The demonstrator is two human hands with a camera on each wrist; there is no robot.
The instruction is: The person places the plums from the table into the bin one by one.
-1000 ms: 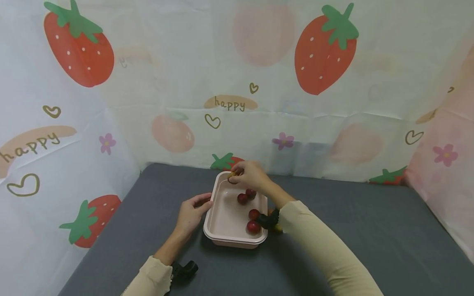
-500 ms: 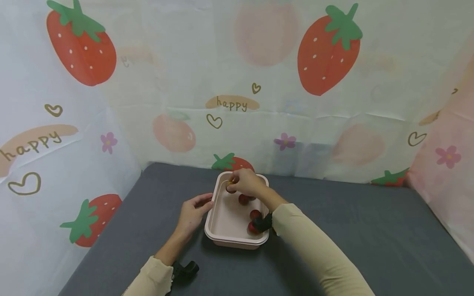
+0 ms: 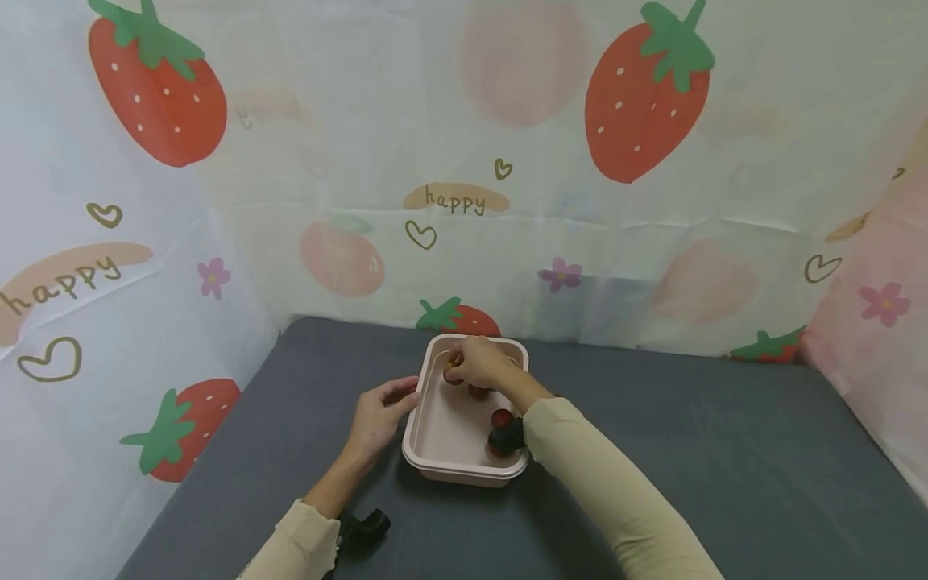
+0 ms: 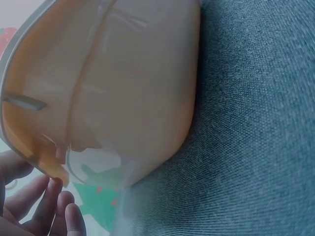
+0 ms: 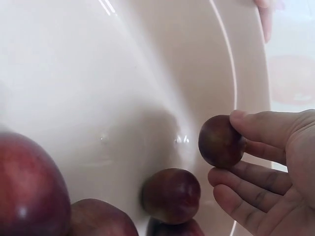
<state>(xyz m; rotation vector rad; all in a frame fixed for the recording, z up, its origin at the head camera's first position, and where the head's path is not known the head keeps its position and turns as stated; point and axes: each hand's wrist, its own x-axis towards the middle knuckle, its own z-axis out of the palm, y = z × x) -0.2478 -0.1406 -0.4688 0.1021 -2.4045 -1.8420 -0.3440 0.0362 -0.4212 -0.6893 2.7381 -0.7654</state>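
A pale pink plastic basin (image 3: 453, 439) stands on the dark table. Inside its far end, my right hand (image 3: 482, 362) pinches a dark plum (image 5: 221, 142) between thumb and fingertips. Just below that fruit, a second plum (image 5: 172, 195) lies on the basin floor, partly hiding another one. Larger red plums (image 5: 29, 187) show at the lower left of the right wrist view. My left hand (image 3: 377, 415) rests at the basin's left side, with its relaxed fingers (image 4: 51, 201) touching the rim.
Grey cloth (image 3: 696, 435) covers the table around the basin. Behind it hangs a white sheet (image 3: 348, 145) printed with strawberries. A black wrist camera (image 3: 366, 528) sits below the left hand, and another camera (image 3: 505, 435) hangs over the basin's right side.
My right hand has moved from above the far rim down into the basin, carrying the plum. The left hand has stayed at the left rim.
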